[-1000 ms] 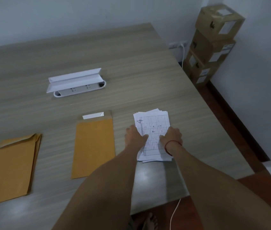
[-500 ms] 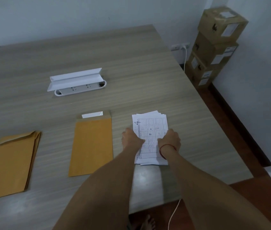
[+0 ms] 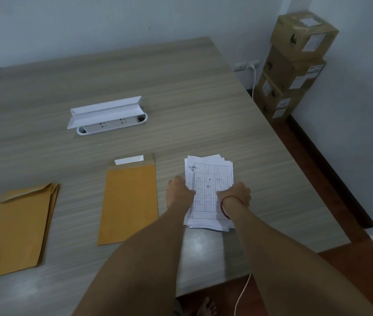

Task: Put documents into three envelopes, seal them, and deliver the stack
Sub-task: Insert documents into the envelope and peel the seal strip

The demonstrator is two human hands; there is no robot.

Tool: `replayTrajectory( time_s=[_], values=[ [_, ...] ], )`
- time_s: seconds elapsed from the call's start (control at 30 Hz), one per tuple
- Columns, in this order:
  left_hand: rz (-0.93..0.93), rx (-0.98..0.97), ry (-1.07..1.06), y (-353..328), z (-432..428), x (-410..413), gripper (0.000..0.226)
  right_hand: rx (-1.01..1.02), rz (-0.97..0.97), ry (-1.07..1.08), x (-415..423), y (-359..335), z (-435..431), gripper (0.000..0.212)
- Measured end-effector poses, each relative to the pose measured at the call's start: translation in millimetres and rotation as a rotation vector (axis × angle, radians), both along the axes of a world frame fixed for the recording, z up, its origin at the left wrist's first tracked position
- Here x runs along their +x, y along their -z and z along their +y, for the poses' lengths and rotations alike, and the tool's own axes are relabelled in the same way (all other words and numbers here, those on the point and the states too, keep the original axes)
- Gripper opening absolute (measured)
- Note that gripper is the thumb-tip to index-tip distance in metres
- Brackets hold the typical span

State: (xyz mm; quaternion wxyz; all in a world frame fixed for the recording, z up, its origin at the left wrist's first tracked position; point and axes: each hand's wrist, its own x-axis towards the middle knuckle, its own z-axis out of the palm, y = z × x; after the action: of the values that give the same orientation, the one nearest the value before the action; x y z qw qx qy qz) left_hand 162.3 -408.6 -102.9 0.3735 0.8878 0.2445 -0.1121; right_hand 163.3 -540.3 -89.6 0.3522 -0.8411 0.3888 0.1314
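Both arms outstretched, left hand (image 3: 179, 192) and right hand (image 3: 238, 194) seemingly pinching the documents (image 3: 208, 190), knuckles up

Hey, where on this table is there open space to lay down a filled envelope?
The far half of the table, behind the white socket box, is bare. So is the strip between the envelope pile and the single envelope. It is crowded at the documents, where the left hand and right hand rest.
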Motion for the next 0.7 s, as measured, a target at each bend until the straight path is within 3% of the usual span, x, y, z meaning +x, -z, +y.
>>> replayTrajectory(
  time_s=[0.2,0.53,0.7],
  values=[
    [0.010,-0.066,-0.004,2,2,3,0.021,0.037,-0.040,0.059,6,6,1,0.040],
    [0.028,-0.072,-0.020,11,0,7,0.035,-0.155,-0.135,-0.203,-1,4,12,0.020],
    [0.023,-0.046,-0.012,25,4,10,0.045,-0.084,-0.228,-0.106,4,4,8,0.019]
  ],
)
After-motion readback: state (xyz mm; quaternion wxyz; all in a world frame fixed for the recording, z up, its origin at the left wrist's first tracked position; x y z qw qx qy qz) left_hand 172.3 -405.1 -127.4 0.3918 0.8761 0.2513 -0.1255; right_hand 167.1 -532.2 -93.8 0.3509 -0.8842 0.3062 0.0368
